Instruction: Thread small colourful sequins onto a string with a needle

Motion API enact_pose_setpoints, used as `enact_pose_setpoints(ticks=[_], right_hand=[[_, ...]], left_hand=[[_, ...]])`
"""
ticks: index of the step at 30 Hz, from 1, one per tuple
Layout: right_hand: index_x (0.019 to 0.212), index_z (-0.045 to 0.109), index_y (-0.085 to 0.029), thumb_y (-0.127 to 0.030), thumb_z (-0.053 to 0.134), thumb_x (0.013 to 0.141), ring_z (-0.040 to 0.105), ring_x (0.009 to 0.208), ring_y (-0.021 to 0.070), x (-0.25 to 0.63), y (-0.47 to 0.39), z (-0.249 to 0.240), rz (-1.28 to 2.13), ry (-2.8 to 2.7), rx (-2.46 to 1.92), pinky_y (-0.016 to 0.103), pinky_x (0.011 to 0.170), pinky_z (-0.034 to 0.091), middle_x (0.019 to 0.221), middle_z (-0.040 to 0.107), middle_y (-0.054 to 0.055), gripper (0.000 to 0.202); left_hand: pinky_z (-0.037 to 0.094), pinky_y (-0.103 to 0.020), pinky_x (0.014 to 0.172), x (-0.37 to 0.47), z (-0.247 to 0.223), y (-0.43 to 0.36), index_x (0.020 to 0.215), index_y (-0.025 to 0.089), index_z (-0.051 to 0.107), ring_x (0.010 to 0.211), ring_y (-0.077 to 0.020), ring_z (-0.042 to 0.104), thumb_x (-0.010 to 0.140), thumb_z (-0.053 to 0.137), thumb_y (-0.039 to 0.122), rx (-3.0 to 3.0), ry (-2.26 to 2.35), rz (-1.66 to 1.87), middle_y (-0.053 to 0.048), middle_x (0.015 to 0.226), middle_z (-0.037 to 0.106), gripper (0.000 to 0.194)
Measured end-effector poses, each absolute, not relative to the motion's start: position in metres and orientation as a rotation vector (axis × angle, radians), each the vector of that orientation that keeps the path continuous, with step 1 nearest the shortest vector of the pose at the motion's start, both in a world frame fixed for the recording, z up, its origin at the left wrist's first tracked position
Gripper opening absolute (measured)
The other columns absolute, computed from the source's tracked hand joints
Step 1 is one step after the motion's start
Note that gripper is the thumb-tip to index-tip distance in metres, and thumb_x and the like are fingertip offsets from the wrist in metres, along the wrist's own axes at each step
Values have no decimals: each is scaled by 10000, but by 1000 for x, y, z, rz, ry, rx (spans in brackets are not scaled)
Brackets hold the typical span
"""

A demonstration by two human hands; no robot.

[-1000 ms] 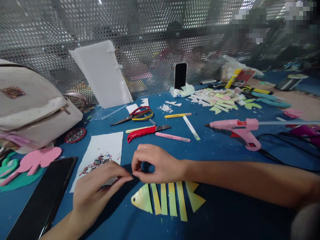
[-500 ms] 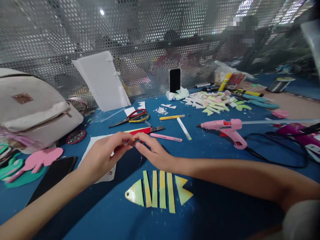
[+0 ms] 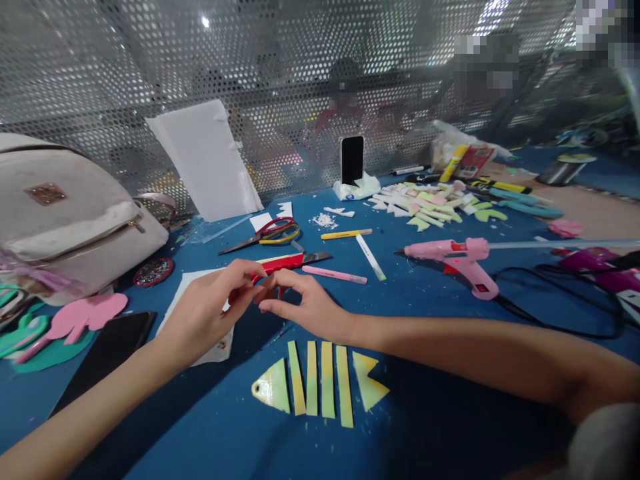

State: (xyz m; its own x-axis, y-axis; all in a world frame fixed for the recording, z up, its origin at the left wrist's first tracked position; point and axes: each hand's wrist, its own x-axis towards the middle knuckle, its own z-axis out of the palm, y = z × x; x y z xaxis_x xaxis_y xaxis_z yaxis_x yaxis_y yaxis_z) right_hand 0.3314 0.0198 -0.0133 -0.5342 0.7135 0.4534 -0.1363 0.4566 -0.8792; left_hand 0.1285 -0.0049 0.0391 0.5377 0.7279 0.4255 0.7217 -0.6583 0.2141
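Observation:
My left hand (image 3: 205, 310) is closed in a pinch, its fingertips together on something too small to make out. My right hand (image 3: 310, 308) meets it from the right, thumb and fingers curled close to the left fingertips; what they hold, if anything, is hidden. Below the hands on the blue table lie a green-yellow fish head piece (image 3: 273, 387), several narrow strips (image 3: 327, 380) standing side by side with gaps, and a notched tail piece (image 3: 369, 381). Just beyond the fingers are a red-handled cutter (image 3: 287, 263) and a pink marker (image 3: 334, 274).
A pink glue gun (image 3: 463, 257) with its cord lies at the right. Scissors (image 3: 270, 235), a yellow marker (image 3: 346, 235) and a pile of cut pieces (image 3: 425, 203) are farther back. A bag (image 3: 75, 220) and a dark phone (image 3: 107, 353) are at the left.
My right fingertips have moved slightly left and down, and its thumb and fingers have spread a little. The view has shifted slightly; the fish pieces lie as before.

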Motion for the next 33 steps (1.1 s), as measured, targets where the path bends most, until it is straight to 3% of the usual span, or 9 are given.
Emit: enact_pose_setpoints(ticks=[5, 23, 33], right_hand=[[897, 703, -174, -229, 698, 918, 622, 855, 146, 331, 22, -16, 1203, -1800, -515, 273, 791, 467, 881, 684, 5, 58], [870, 733, -173, -354, 749, 887, 645, 784, 143, 331, 21, -15, 1287, -1824, -569, 252, 698, 459, 843, 740, 13, 183], [899, 731, -167, -296, 710, 909, 662, 769, 130, 330, 23, -17, 1363, -1771, -593, 244, 691, 450, 829, 742, 11, 130]], left_hand=[[444, -208, 572, 128, 36, -5, 1162, 242, 538, 667, -147, 685, 991, 483, 189, 2739, 1281, 778, 26, 797, 710, 188], [468, -208, 611, 131, 32, -1, 1158, 239, 574, 658, -133, 680, 1005, 480, 217, 2748, 1280, 803, 23, 811, 716, 181], [479, -206, 608, 132, 37, -1, 1178, 238, 572, 669, -135, 684, 1004, 464, 227, 2708, 1291, 788, 21, 794, 702, 205]])
